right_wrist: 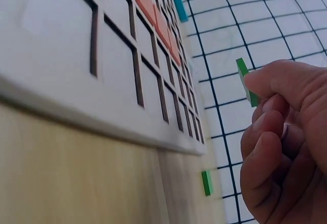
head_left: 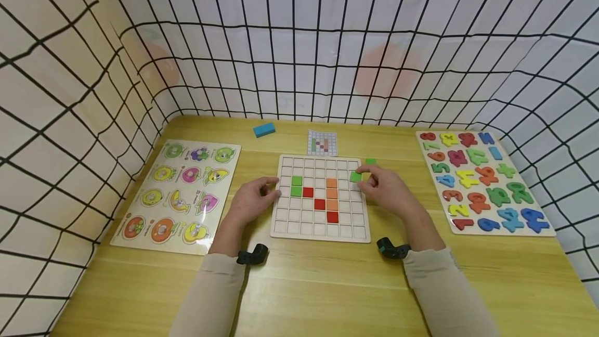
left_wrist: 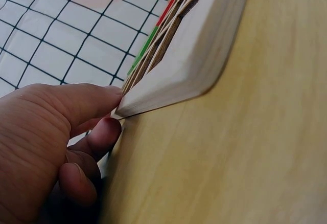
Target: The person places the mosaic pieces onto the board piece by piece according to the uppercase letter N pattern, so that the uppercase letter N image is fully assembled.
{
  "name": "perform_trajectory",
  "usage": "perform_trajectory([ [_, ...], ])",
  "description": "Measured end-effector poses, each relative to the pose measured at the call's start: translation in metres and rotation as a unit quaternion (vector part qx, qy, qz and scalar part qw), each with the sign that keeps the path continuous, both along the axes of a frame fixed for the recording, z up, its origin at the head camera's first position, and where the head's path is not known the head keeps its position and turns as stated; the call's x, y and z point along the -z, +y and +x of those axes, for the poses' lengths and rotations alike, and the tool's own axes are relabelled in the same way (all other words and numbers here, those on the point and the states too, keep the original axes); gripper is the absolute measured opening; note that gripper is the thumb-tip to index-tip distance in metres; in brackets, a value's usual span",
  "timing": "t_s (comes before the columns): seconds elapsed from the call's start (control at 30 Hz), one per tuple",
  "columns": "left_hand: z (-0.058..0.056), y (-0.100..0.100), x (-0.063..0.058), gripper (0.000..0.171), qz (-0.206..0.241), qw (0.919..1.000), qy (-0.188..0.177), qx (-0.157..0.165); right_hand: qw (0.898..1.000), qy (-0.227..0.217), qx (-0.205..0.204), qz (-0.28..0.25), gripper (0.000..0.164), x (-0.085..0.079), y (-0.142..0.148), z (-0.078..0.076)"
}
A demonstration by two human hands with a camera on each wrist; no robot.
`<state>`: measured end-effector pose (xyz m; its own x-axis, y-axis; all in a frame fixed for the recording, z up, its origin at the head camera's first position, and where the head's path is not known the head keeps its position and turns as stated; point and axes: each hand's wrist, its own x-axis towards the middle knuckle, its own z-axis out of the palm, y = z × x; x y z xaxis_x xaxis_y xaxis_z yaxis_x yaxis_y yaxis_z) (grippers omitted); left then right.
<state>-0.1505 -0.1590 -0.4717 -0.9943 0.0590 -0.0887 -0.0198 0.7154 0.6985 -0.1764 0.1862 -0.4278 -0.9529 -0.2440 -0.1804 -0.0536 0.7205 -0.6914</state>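
Observation:
A pale wooden grid board (head_left: 304, 228) lies mid-table, with two green tiles (head_left: 296, 191), several red tiles (head_left: 308, 192) and several orange tiles (head_left: 331, 194) set in its squares. At its left edge is my left hand (head_left: 255, 199); in the left wrist view, the thumb and a finger (left_wrist: 104, 132) hold the board's rim. My right hand (head_left: 388, 189) pinches a green square tile (right_wrist: 247, 83) between thumb and fingertips, raised over the board's upper right part. Another green tile (head_left: 371, 161) lies on the table just past the board's upper right corner.
A small printed pattern card (head_left: 322, 143) lies behind the board, with a blue block (head_left: 264, 129) to its left. A fruit puzzle board (head_left: 184, 196) stands at the left, a number puzzle board (head_left: 484, 183) at the right. Black wire mesh (head_left: 290, 30) surrounds the table's back and sides.

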Motion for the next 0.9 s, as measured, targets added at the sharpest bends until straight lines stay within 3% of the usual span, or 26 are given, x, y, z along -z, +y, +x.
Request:
perform_trajectory([
  [0.73,0.000,0.000,0.000,0.039,0.000,1.0000,0.001,0.001,0.997,-0.001,-0.066,-0.040,0.033,0.014,-0.048,0.014],
  [0.9,0.000,0.000,-0.001,0.040,0.003,1.0000,0.000,-0.003,0.995,0.007,-0.090,-0.047,0.027,0.016,-0.064,0.018],
])
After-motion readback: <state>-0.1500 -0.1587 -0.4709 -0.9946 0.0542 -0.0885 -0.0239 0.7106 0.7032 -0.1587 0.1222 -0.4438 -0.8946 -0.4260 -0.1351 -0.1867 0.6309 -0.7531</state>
